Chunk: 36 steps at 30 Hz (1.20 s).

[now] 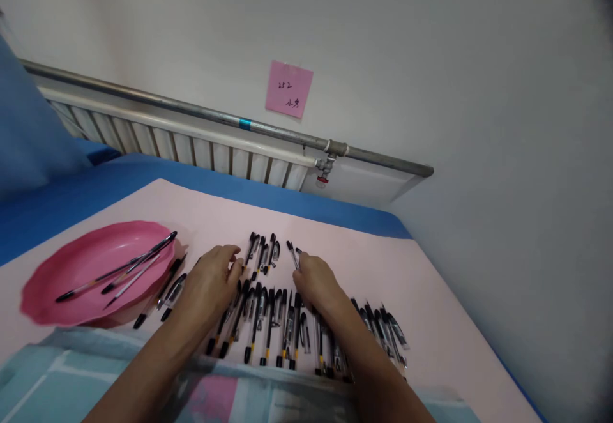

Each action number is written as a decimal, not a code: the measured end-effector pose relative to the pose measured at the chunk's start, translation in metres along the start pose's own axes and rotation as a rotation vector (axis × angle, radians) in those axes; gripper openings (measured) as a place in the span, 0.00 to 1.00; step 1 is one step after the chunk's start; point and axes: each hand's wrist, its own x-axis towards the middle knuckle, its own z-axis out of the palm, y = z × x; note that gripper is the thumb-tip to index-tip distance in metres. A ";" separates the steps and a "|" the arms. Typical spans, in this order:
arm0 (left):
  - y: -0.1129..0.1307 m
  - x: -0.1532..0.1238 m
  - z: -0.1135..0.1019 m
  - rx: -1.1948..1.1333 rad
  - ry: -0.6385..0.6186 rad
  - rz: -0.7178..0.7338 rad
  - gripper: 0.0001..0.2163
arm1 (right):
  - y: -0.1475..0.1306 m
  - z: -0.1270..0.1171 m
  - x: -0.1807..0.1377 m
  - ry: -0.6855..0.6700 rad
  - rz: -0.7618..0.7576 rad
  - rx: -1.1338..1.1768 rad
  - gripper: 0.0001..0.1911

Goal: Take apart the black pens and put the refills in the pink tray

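Observation:
My right hand [316, 279] closes its fingers around a pen piece [291, 248], whose dark tip points up and away. Another dark-ended piece [298, 251] shows at the same fingertips; whether it is held too I cannot tell. My left hand [215, 276] has thumb and forefinger apart, with nothing visible between them, beside a short row of pen parts [261, 253]. Nearer my body lies a longer row of clear barrels with black ends and separate black caps [278, 308]. My right forearm hides part of that row.
At the left, a pink scalloped dish [115, 234] holds several pen pieces [138, 263]. More pen parts [172, 289] lie beside it, and others [383, 327] lie right of my forearm. Behind the pink tabletop [373, 257] stand a radiator [191, 148] and a metal pipe [191, 107].

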 end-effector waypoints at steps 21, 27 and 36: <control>0.017 -0.001 0.007 -1.110 -0.125 -0.553 0.10 | -0.008 0.000 -0.002 0.151 -0.112 0.095 0.07; 0.020 -0.003 0.009 -0.980 -0.224 -0.480 0.09 | 0.008 0.007 0.008 0.086 -0.058 -0.007 0.07; 0.017 -0.006 0.016 -0.858 -0.330 -0.323 0.12 | 0.003 -0.001 -0.001 -0.008 0.007 -0.073 0.12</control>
